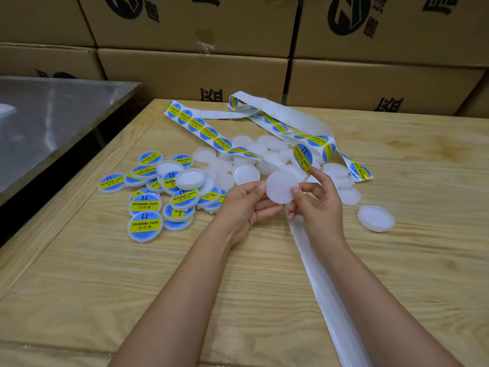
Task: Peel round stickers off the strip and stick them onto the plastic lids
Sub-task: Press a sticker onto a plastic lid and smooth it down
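Here, my two grips hold lid and sticker over the bench (132, 287).
Bare backing strip (322, 282) trails nearest; my left grip (246, 200) pinches a blank lid (280, 189), my right grip (315, 202) a round sticker (303, 157) just above it; labelled lids (145, 226) left, sticker strip (195, 123) beyond.

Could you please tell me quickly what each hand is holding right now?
Left hand: grips a blank lid.
Right hand: holds a peeled sticker by its edge.

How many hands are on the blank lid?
2. Left hand grips the blank lid at its left edge; right hand pinches its right edge, sticker at a fingertip.
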Demonstrator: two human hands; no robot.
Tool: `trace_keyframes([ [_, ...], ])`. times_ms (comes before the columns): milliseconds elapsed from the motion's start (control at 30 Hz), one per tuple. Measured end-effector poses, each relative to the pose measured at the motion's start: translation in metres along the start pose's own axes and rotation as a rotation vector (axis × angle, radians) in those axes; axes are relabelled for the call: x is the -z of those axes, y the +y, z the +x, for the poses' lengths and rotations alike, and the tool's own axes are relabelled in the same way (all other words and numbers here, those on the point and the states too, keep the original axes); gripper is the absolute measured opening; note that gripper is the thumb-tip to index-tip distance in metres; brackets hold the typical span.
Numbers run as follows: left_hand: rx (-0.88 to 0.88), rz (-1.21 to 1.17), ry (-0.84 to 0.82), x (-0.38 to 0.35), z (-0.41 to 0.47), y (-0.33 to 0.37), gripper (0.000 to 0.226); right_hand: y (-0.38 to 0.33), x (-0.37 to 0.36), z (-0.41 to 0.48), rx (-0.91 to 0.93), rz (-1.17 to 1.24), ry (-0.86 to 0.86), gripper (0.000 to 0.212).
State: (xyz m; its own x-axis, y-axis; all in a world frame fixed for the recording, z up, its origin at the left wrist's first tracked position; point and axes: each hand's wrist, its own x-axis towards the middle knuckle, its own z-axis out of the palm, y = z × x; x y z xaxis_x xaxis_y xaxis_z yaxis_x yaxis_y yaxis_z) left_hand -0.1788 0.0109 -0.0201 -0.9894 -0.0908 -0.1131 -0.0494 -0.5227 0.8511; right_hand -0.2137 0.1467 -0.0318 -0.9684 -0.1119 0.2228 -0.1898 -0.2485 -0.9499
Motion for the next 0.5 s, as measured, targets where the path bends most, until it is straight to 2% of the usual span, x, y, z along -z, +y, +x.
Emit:
trace_keyframes([
  [100, -0.022, 0.004, 0.041, -0.001, 0.0, 0.0, 0.022, -0.002, 0.0, 0.0, 0.058, -0.113, 0.058, 0.031],
  [200, -0.032, 0.028, 0.064, 0.0, 0.0, 0.0, 0.022, -0.005, 0.002, 0.003, 0.019, -0.038, 0.115, 0.009],
  [500, -0.078, 0.188, 0.041, 0.0, -0.002, -0.002, 0.023, -0.002, 0.011, 0.006, -0.193, -0.084, -0.047, 0.009],
])
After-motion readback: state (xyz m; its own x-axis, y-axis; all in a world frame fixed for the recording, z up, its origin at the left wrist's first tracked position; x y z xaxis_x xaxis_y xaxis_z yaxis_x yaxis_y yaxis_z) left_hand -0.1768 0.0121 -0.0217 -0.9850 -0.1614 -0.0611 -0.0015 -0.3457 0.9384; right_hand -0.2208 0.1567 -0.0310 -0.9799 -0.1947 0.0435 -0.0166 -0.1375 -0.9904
